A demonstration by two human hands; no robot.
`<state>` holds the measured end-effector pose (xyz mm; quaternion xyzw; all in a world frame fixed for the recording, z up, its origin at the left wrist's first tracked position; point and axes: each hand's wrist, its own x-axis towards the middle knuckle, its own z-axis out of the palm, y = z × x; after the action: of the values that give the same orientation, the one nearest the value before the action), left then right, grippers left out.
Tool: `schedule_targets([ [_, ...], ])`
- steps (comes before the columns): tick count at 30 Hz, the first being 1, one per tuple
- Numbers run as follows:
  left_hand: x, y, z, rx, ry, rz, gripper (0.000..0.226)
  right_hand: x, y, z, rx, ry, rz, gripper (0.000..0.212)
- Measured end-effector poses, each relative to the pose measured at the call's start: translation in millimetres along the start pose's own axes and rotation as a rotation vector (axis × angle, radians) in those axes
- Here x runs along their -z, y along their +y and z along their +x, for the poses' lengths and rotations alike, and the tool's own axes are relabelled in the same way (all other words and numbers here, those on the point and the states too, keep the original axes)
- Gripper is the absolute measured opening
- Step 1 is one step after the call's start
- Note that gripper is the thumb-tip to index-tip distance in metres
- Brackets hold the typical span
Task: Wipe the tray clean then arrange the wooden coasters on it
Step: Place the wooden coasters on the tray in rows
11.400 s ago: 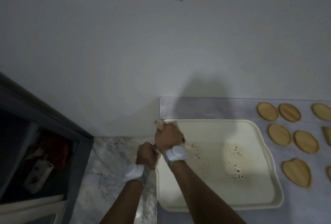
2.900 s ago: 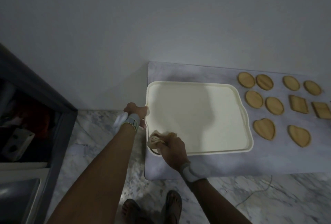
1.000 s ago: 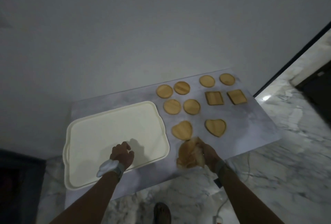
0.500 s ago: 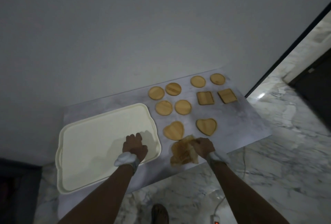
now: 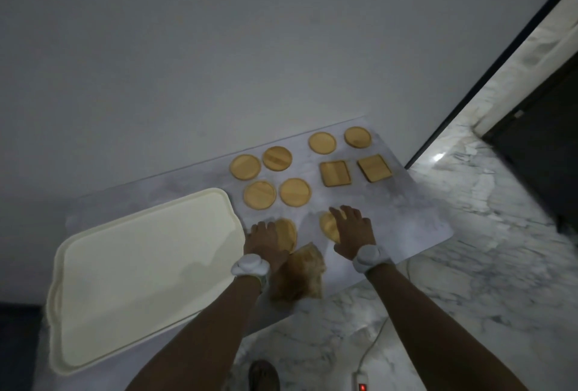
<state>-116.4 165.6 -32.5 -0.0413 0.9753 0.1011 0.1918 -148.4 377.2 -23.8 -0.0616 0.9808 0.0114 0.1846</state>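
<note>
The cream tray (image 5: 219, 195) lies wiped and bare on the left of the grey tabletop. To its right are wooden coasters: several round ones (image 5: 295, 192), two square ones (image 5: 335, 173) and two heart-shaped ones. My left hand (image 5: 266, 242) rests with curled fingers on the left edge of the left heart coaster (image 5: 289, 234). With fingers spread, my right hand (image 5: 352, 231) lies flat over the right heart coaster (image 5: 327, 224). The brownish cloth (image 5: 300, 279) is crumpled on the table between my wrists, with neither hand holding it.
The tabletop (image 5: 416, 218) ends just right of my right hand and just below the cloth. A marble floor (image 5: 469, 281) lies beyond, with a white cable and a power strip (image 5: 361, 386). A wall runs behind the table, and my foot (image 5: 264, 375) is below.
My right hand let go of the cloth and moved up onto the right heart coaster. My left hand left the tray and moved right onto the left heart coaster.
</note>
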Motion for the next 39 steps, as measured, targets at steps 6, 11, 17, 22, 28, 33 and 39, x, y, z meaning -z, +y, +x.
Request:
schedule_targets([
  [6,-25.3,22.6,33.4,0.126,0.019,-0.091,0.074,-30.9,21.7,29.7,-0.021,0.002,0.041,0.088],
  [11,-43.0,20.0,48.2,0.119,-0.009,-0.136,0.091,-42.1,28.7,46.7,-0.026,-0.051,0.16,0.096],
  [17,-51.0,16.8,51.5,0.069,0.028,-0.025,0.118,-38.5,28.5,53.4,0.005,-0.029,0.12,0.091],
  [22,-42.7,19.2,55.4,0.097,0.004,-0.022,0.105,-31.6,24.9,58.0,-0.008,-0.049,0.074,0.098],
  [28,-15.7,6.8,57.1,-0.012,-0.013,0.019,0.098,-8.3,6.4,56.2,0.03,-0.047,0.051,0.099],
  [33,37.2,-30.2,53.6,-0.015,0.035,0.008,0.084,47.5,-41.6,61.5,0.111,-0.011,0.059,0.101],
  [39,90.4,-105.9,35.3,0.046,0.069,-0.032,0.105,101.8,-128.0,61.4,0.231,0.047,0.021,0.096],
])
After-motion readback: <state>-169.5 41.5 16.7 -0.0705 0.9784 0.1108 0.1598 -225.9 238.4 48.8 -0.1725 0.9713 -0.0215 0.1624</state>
